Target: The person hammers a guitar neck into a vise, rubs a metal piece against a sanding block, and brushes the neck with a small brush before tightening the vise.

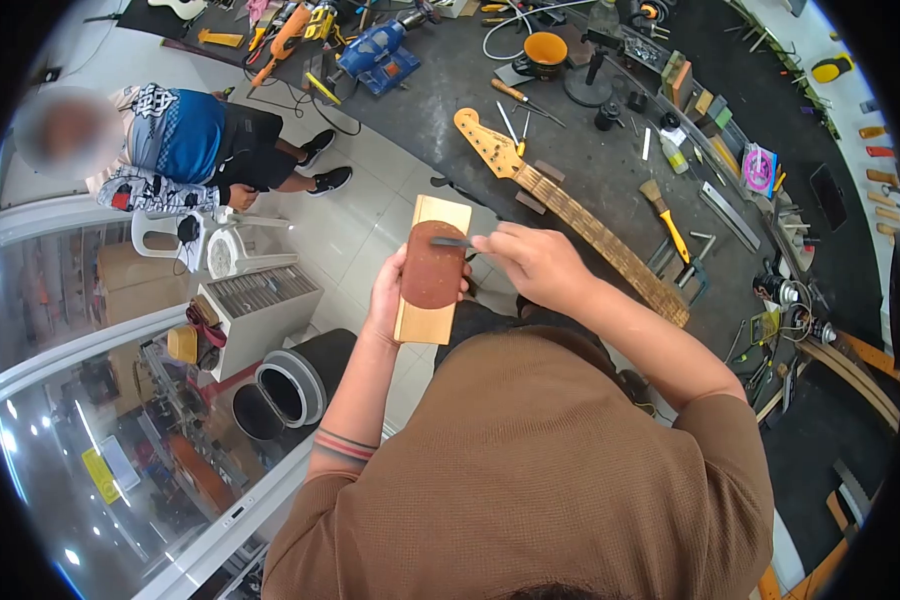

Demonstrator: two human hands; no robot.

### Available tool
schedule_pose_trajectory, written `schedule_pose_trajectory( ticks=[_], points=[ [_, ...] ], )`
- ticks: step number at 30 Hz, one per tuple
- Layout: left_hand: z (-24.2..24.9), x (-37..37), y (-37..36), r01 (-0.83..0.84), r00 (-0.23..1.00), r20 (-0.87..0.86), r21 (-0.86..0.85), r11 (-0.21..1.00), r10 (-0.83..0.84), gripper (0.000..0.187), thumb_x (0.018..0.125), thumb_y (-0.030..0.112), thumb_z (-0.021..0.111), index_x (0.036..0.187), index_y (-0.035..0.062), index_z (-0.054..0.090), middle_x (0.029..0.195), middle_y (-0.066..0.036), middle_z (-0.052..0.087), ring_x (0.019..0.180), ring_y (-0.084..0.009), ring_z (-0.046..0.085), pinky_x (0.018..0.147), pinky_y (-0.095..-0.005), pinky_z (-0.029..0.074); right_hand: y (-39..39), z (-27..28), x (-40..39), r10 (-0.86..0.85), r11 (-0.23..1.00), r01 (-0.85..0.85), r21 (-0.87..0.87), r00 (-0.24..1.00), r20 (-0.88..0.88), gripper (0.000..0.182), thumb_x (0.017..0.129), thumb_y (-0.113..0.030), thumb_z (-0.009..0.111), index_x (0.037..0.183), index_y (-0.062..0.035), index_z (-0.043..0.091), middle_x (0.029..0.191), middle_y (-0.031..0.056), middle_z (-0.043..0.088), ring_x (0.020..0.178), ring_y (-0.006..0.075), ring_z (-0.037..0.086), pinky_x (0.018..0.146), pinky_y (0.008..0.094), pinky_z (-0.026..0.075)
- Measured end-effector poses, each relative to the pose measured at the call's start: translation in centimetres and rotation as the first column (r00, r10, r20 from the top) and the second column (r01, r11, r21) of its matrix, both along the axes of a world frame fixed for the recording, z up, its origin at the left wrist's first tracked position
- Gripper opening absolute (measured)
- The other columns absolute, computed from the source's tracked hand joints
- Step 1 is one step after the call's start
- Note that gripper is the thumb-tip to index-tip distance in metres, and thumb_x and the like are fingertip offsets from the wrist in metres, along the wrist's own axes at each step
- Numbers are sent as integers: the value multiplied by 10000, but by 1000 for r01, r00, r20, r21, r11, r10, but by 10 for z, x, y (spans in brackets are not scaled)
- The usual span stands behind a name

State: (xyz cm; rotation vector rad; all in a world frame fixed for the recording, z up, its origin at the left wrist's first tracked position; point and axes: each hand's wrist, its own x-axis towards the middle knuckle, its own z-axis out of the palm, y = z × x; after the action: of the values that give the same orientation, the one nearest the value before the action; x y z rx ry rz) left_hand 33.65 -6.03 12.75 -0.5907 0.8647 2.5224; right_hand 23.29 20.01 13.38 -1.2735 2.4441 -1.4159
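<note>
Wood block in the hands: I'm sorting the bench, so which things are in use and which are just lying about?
In use:
left hand
wood block
sandpaper
right hand
thin tool

Lying about:
guitar neck
brush
grinder
orange cup

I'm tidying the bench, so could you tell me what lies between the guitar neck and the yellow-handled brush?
In the head view, only bare dark bench top lies between the guitar neck and the yellow-handled brush; no tool sits in that stretch.

Left hand (385,290) raised, fingers curled in a grip; right hand (535,265) pinching.
</note>
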Motion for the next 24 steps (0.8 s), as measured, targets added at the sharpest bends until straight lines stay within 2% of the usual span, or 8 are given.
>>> schedule_pose_trajectory(
  ticks=[3, 7, 9, 12, 16, 18, 21, 24],
  points=[
    [0, 1, -2, -10, 1000, -8, -23, 1000, 9, 737, 1183, 564, 323, 1580, -10, 559, 1310, -289, 738, 1074, -377, 780, 978, -480, 656, 11, -5, 2, -12, 998, 9, 55, 998, 56, 257, 1021, -67, 721, 1269, -117, 761, 984, 84, 703, 876, 345, 756, 701, 469, 606],
    [-12, -2, 3, 77, 997, -21, 49, 996, -76, 747, 1185, 571, 321, 1587, -13, 555, 1331, -292, 739, 1080, -379, 784, 963, -478, 662, 2, 1, 4, -44, 999, 44, 2, 999, 20, 234, 1020, -72, 722, 1243, -121, 770, 977, 85, 712, 868, 350, 758, 700, 475, 607],
    [1, 0, -5, -8, 1000, -15, 24, 1000, 9, 741, 1188, 555, 311, 1593, -17, 550, 1343, -298, 739, 1077, -382, 787, 951, -481, 667, 5, -4, 10, -45, 999, 45, 6, 998, 31, 223, 1021, -72, 722, 1232, -120, 774, 978, 86, 718, 863, 352, 758, 697, 479, 606],
    [-9, 0, 0, 53, 999, 19, -76, 996, -51, 734, 1189, 540, 306, 1594, -21, 549, 1339, -296, 740, 1074, -381, 789, 956, -483, 666, 14, -7, 10, -58, 998, 59, -9, 994, 96, 193, 1039, -82, 716, 1219, -113, 779, 992, 87, 733, 871, 351, 762, 700, 481, 605],
    [-10, -2, 4, 129, 992, -11, 36, 991, -128, 730, 1191, 530, 304, 1599, -25, 545, 1338, -299, 740, 1078, -383, 791, 963, -483, 666, 10, -3, 4, -115, 993, 115, 6, 992, 45, 182, 1055, -92, 712, 1223, -107, 779, 993, 87, 737, 864, 355, 762, 705, 473, 604],
    [4, -1, -1, 58, 998, -14, -45, 997, -58, 730, 1194, 528, 296, 1601, -25, 544, 1331, -300, 740, 1081, -378, 792, 966, -476, 668, 19, -10, 6, -116, 993, 115, 10, 992, 41, 174, 1059, -96, 712, 1219, -106, 781, 992, 87, 736, 858, 356, 761, 704, 468, 603],
    [-4, -4, 4, 102, 995, 25, -42, 994, -101, 728, 1195, 523, 283, 1601, -23, 545, 1321, -297, 742, 1077, -371, 793, 962, -467, 671, 25, -8, 9, -142, 990, 138, 41, 983, 116, 179, 1053, -87, 719, 1222, -107, 777, 1003, 89, 735, 844, 359, 756, 696, 464, 603],
    [-1, -6, 10, 127, 992, -12, 17, 992, -127, 728, 1195, 519, 278, 1600, -24, 546, 1312, -290, 744, 1072, -364, 793, 963, -464, 671, 19, 1, 4, -126, 992, 126, 2, 992, 24, 190, 1046, -69, 722, 1225, -105, 775, 1000, 90, 731, 845, 352, 757, 694, 457, 601]
  ],
)
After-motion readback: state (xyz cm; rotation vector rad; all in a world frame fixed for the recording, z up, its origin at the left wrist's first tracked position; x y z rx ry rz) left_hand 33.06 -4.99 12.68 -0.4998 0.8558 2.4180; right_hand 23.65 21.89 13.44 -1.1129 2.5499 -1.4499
